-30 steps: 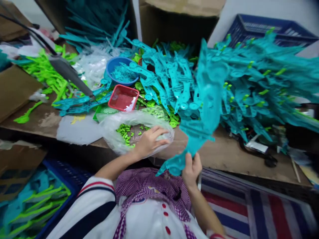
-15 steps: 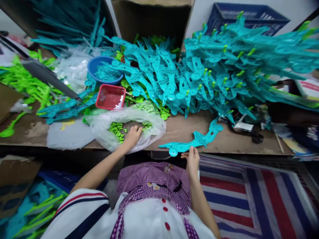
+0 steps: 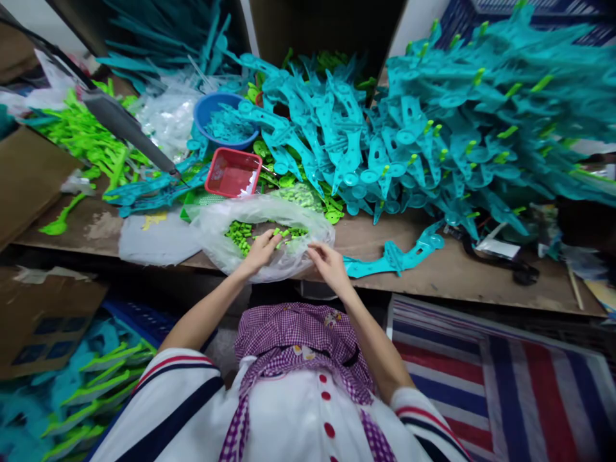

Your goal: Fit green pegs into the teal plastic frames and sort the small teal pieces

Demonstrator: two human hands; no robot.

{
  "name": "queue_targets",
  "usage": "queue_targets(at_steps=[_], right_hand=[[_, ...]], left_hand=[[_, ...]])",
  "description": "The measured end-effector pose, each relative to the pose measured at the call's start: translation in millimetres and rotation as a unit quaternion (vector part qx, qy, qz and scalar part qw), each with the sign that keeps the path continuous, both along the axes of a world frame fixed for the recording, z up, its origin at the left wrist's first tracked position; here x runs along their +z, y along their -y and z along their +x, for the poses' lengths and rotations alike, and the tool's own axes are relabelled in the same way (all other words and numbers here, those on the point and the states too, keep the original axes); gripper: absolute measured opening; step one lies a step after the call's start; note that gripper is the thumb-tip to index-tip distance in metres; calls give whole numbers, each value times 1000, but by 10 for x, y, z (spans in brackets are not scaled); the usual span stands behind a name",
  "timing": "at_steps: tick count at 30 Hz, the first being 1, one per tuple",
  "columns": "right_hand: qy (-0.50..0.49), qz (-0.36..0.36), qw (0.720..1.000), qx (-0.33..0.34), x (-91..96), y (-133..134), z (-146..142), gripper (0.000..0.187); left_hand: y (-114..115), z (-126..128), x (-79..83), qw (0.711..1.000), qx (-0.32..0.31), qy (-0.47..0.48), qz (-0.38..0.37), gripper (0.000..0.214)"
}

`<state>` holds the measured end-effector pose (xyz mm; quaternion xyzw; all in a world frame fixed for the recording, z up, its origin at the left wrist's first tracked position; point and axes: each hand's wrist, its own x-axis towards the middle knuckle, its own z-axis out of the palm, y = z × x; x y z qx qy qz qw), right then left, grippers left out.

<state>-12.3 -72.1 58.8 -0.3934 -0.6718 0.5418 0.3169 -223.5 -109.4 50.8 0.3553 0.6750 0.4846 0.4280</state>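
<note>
My left hand [image 3: 262, 251] reaches into a clear plastic bag [image 3: 212, 247] lying open at the table's front. Its thumb and fingers close on a small green plastic piece [image 3: 276, 233]. More such green pieces [image 3: 239, 236] lie inside the bag. By the bag's right rim is my right hand [image 3: 330, 264], fingers stretched toward the bag and slightly apart, with nothing visible in them. I cannot tell whether they touch the plastic. Just right of that hand, a long curved teal plastic part [image 3: 394, 258] rests on the table, its left end partly hidden behind the hand.
A big heap of teal parts [image 3: 433, 147] fills the table's right and back. Behind the bag stand a red tray [image 3: 212, 183] and a blue bowl [image 3: 198, 122] of small teal pieces. A grey hand tool [image 3: 128, 131] hangs over the left side, near green parts [image 3: 91, 135].
My right hand has let go of the teal part and moved left to the bag. The left hand has lifted a little, with a green piece showing at its fingertips. The view has shifted slightly.
</note>
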Motion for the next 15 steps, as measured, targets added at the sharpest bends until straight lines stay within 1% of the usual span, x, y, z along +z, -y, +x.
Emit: queue_targets(at_steps=[2, 4, 5, 7, 9, 11, 13, 14, 15], right_hand=[[-36, -29, 998, 42, -73, -124, -366, 43], [-54, -27, 996, 67, -90, -160, -585, 40], [-63, -22, 995, 71, -66, -147, -653, 38], [-85, -21, 994, 61, 43, -97, -755, 34], [-96, -4, 995, 42, 192, -74, -854, 30], [-82, 47, 995, 34, 309, -107, -950, 24], [-63, 92, 993, 43, 335, -175, -999, 20], [-62, 94, 993, 46, 310, -211, -993, 21], [-67, 78, 994, 47, 264, -245, -961, 24]], left_hand=[[122, 124, 33, 995, -16, 97, -3, 35], [243, 207, 76, 981, -18, 192, 3, 40], [290, 230, 104, 970, -10, 242, 3, 41], [336, 244, 177, 941, 22, 337, -9, 35], [306, 233, 256, 908, 63, 413, -24, 22], [211, 217, 316, 883, 111, 455, -12, 12], [91, 206, 332, 866, 153, 476, 6, 18], [37, 204, 321, 860, 165, 483, 3, 21], [-6, 203, 299, 856, 166, 490, -13, 22]])
